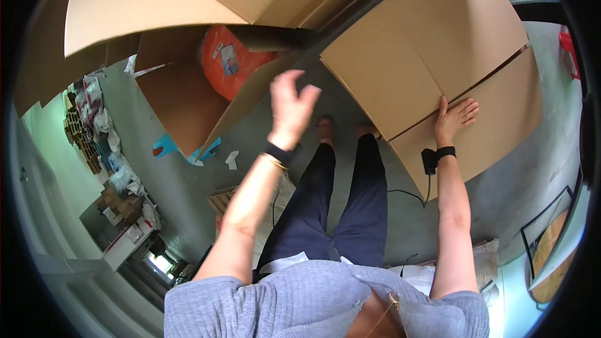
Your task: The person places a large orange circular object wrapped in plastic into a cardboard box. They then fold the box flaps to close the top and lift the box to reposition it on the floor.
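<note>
My right hand (453, 119) lies on a brown cardboard box (388, 78) at the right, fingers stretched out along the gap between its flaps. In mid-air over the floor, my left hand (292, 107) is raised, thumb apart from the other fingers, with nothing in it. Left of it stands an opened cardboard box (188, 103), its flaps up. Inside sits a round orange item (250, 62) with a printed label on top; its lower part is hidden by the box walls. Both wrists wear black bands, and a small black device hangs at the right one.
A larger cardboard box (150, 0) reaches across the top left. Blue plastic pieces (164, 146) and a white scrap (232, 160) lie on the grey floor. Along the left wall are bagged goods (119, 169). A black-framed piece with a wooden panel (551, 244) stands at right.
</note>
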{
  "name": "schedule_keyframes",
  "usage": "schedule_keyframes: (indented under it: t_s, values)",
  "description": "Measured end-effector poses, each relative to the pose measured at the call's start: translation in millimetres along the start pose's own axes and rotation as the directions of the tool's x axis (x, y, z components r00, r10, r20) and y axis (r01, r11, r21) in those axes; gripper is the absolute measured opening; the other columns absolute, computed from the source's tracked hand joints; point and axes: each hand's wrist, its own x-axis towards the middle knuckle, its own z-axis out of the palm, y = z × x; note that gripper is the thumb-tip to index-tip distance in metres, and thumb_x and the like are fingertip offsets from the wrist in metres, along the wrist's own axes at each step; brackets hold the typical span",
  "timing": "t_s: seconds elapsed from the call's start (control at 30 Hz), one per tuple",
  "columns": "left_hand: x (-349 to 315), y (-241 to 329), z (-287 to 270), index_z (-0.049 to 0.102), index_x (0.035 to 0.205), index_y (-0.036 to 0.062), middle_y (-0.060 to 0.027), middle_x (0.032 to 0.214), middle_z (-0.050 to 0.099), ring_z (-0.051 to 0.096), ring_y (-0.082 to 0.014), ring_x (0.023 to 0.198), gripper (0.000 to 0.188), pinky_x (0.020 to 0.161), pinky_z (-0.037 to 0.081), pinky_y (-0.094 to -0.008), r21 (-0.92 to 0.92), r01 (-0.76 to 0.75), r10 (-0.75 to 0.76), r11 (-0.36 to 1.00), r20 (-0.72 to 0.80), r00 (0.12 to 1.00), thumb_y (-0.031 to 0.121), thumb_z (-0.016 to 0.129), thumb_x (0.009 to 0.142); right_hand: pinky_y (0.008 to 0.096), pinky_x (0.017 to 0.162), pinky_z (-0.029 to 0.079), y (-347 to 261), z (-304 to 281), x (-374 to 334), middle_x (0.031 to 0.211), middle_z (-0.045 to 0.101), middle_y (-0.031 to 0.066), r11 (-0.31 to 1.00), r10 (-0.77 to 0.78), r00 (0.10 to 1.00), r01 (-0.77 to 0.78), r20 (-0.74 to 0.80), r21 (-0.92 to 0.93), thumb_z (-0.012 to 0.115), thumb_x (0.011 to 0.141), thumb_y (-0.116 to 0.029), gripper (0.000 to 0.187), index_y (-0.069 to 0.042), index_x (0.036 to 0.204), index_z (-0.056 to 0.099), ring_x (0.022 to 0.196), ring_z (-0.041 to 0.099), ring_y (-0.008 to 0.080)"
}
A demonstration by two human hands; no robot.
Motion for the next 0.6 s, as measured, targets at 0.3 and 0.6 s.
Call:
schedule_keyframes:
  t_s: [0.3, 0.6]
  values:
    - [50.9, -199.4, -68.6, 0.048, 0.122, -0.0028, -0.0239, 0.117, 0.059, 0.061, -0.0347, 0.102, 0.060, 0.082, 0.049, -0.0423, 0.443, 0.054, -0.241, 0.895, 0.378, 0.894, 0.029, 0.073, 0.078, 0.0548, 0.111, 0.001, 15.6, 9.3, 11.1, 0.152, 0.005, 0.0268, 0.998, 0.006, 1.000, -0.007, -0.014, -0.058, 0.035, 0.089, -0.067, 0.094, 0.002, 0.146, 0.008, 0.141, 0.001, 0.0412]
    - [22.2, -245.9, -87.2, 0.062, 0.103, 0.0015, -0.0238, 0.089, 0.065, 0.062, -0.0397, 0.087, 0.029, 0.076, 0.049, -0.0477, 0.552, -0.010, -0.220, 0.834, 0.349, 0.911, 0.021, 0.065, 0.082, 0.0537, 0.112, -0.001, 22.1, 4.7, 18.0, 0.152, 0.003, 0.0262, 0.998, 0.016, 1.000, -0.015, 0.006, -0.063, 0.031, 0.089, -0.068, 0.093, 0.001, 0.147, 0.005, 0.142, -0.002, 0.0399]
